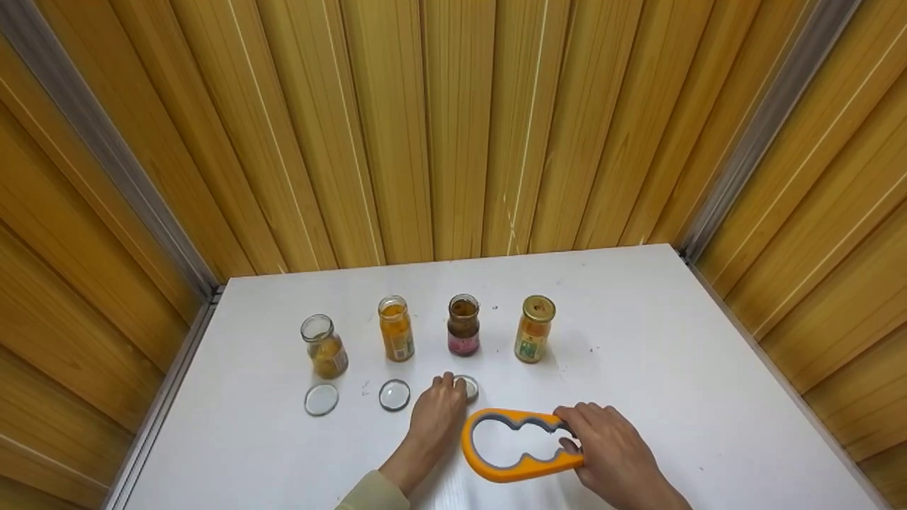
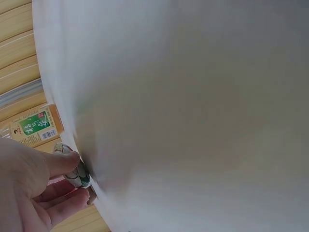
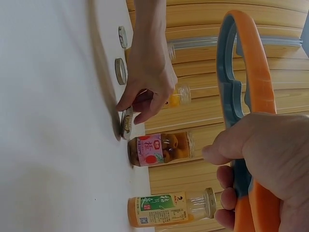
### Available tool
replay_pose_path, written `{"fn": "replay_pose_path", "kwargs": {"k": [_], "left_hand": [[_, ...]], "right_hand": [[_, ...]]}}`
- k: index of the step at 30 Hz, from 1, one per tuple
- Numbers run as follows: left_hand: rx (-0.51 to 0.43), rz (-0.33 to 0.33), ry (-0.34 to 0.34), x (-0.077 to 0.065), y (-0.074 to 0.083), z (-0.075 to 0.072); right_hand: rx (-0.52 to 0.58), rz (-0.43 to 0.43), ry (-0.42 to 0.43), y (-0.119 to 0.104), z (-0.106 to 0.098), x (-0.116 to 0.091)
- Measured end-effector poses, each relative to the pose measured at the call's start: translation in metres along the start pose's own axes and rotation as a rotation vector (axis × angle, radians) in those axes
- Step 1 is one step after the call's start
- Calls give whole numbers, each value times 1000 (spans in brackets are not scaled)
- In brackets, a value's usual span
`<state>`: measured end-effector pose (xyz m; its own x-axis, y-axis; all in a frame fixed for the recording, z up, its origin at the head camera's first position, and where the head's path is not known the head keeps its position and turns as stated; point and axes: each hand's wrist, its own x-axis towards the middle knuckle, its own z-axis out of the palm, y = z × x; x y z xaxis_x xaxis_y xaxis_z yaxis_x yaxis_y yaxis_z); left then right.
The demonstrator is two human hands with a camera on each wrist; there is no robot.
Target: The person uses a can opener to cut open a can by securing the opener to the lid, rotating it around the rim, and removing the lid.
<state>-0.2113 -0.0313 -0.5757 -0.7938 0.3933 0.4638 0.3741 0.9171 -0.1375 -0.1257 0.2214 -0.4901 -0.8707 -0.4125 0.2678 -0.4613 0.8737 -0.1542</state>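
My left hand [image 1: 441, 407] pinches a round metal jar lid [image 2: 77, 176] by its rim, down at the white table in front of the dark jar with a pink label [image 1: 463, 333]. The right wrist view shows thumb and fingers on either side of that lid. An orange and grey jar opener [image 1: 489, 473] with a scalloped inner edge is gripped at one end by my right hand [image 1: 615, 450], over the table. Right of the pink-labelled jar stands a jar with a gold lid [image 1: 538, 309] on it and a green label.
Two uncapped jars, one orange-filled [image 1: 397, 333] and one partly filled [image 1: 327, 354], stand upright at the left. Two loose lids [image 1: 394, 394] lie in front of them on the white table [image 1: 234, 425]. Wood-patterned panels [image 1: 453, 127] rise behind and at both sides.
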Motion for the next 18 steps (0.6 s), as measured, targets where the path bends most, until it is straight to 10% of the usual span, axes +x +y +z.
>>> {"fn": "replay_pose_path", "kwargs": {"k": [18], "left_hand": [[-72,-71,-102,1,-4,-1]], "right_hand": [[-9,59,-41,-2,0,-2]]}}
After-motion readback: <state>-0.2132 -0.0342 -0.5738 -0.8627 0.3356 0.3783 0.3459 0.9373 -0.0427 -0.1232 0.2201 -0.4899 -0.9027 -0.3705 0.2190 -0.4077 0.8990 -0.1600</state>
